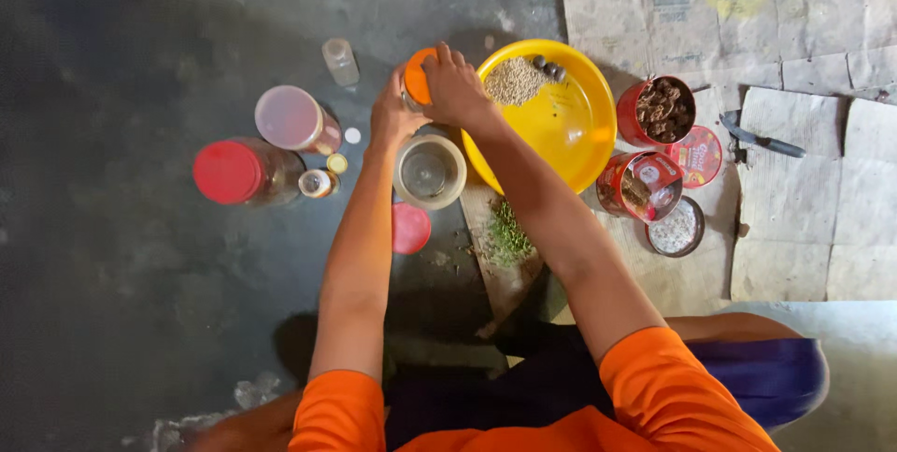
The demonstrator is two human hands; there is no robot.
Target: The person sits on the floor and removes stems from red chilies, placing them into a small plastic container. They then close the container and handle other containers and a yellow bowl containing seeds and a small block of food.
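My left hand (393, 118) grips a small jar whose body is mostly hidden behind my hands. My right hand (455, 88) is closed over that jar's orange lid (416, 76). Just below my hands an open glass jar (429, 171) stands on the dark floor, and its red lid (409, 228) lies beside it. To the right is a yellow bowl (570, 125) with a heap of pale seeds (513, 81) and a few dark pods in it. A wooden board (500, 228) with chopped green herbs (507, 235) lies under my right forearm.
At the left stand a red-lidded jar (234, 172), a pink-lidded jar (294, 120), a small clear jar (340, 61) and tiny bottles (318, 182). At the right are red tins (656, 112) of spices, their lids, a small dish (676, 227) and a knife (759, 141) on paper sheets.
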